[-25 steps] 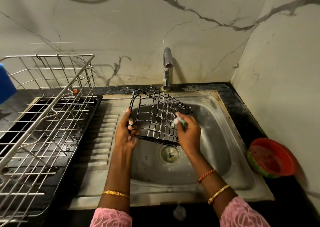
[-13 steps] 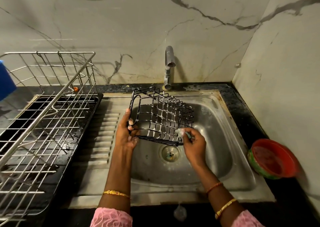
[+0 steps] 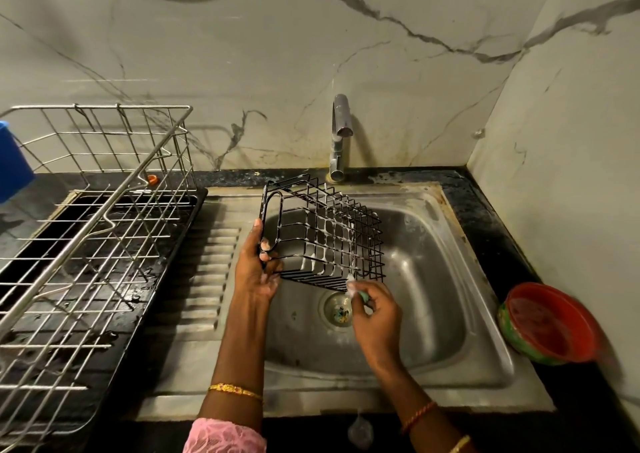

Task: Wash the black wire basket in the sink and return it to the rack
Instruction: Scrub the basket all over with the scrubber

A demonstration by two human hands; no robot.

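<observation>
The black wire basket (image 3: pixel 325 236) hangs tilted above the steel sink's (image 3: pixel 433 279) drain — left hand (image 3: pixel 258 272) grasping its rim, right hand's (image 3: pixel 375 317) grip pinching a soapy scrubber (image 3: pixel 356 288) at its lower edge.

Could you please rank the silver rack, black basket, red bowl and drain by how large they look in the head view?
1. Silver rack, though nearest the camera
2. Black basket
3. Red bowl
4. Drain
</observation>
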